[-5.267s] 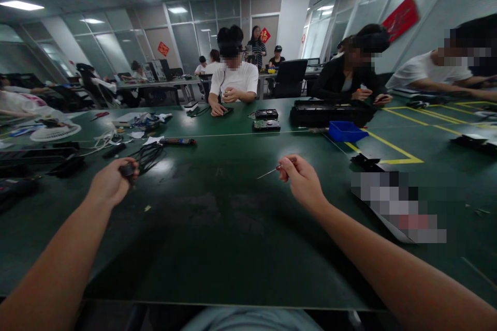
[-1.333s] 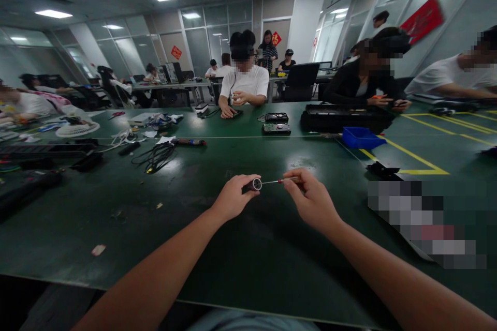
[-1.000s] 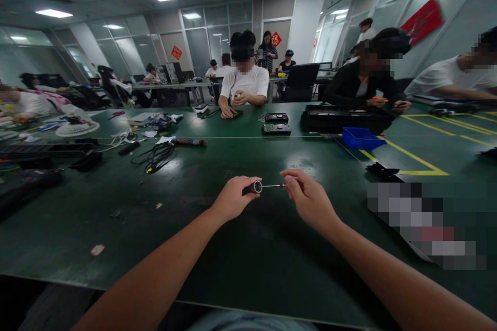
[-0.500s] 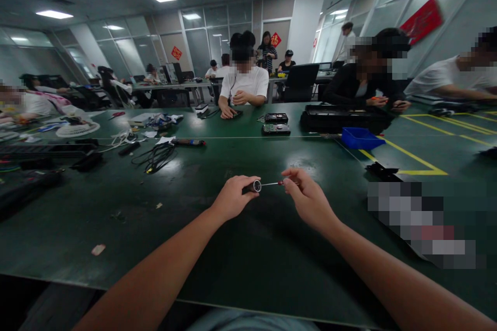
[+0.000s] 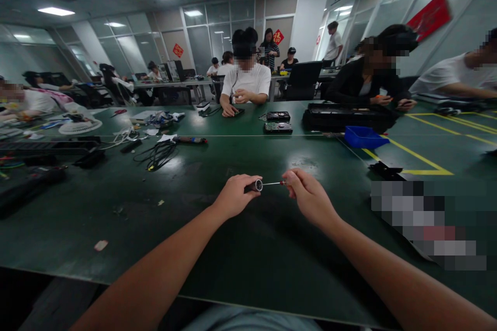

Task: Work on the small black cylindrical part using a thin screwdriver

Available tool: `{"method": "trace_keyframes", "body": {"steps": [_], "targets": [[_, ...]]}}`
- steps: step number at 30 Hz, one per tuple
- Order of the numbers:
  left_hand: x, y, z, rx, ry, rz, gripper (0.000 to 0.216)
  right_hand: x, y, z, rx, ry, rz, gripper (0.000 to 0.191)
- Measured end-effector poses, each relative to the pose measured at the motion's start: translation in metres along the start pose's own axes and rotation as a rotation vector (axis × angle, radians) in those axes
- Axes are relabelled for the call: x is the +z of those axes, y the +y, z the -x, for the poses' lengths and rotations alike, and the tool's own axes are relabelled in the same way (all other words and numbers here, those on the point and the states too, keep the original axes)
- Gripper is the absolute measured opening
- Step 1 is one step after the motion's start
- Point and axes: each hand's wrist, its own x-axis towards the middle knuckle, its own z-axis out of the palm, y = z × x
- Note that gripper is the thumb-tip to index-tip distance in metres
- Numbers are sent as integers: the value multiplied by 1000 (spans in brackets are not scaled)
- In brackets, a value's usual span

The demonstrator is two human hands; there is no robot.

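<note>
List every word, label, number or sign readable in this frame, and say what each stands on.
"福": red diamond sign on the back door, legible.
Red diamond sign on the glass partition: one character, too blurred to read.
Red banner on the right wall: no legible writing.
Small cylindrical part in the left hand, thin tool in the right hand: no markings visible.

The left hand (image 5: 234, 197) wraps most of the small dark cylinder (image 5: 254, 185), so only its metal-rimmed end shows, and the right hand (image 5: 308, 198) covers the handle of the thin screwdriver (image 5: 272, 183), whose tip is too small to tell whether it sits inside the cylinder's end or just touches it. To the right of the cylinder, a flat thing on the surface (image 5: 217, 248) is blurred into blocks (image 5: 425, 222) and cannot be made out. Both forearms are cut off by the bottom edge, and the black cables (image 5: 157, 155) up and to the left of the cylinder are too tangled and small to count
</note>
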Motion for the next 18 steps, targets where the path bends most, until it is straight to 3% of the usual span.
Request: {"method": "trace_keyframes", "body": {"steps": [2,8,12,15,18], "targets": [[0,0,0,5,-5,-7,40,0,1,-1,24,40,-33,21],[1,-1,0,7,-10,-29,38,10,7,-7,122,109,-434,26],[0,-2,-2,90,-2,-7,41,12,14,-14,330,153,-762,21],[-1,-3,-4,142,-20,-78,39,9,17,-19,519,109,-868,23],[-1,-4,-6,107,-62,-149,39,8,18,-20,451,171,-847,22]]}}
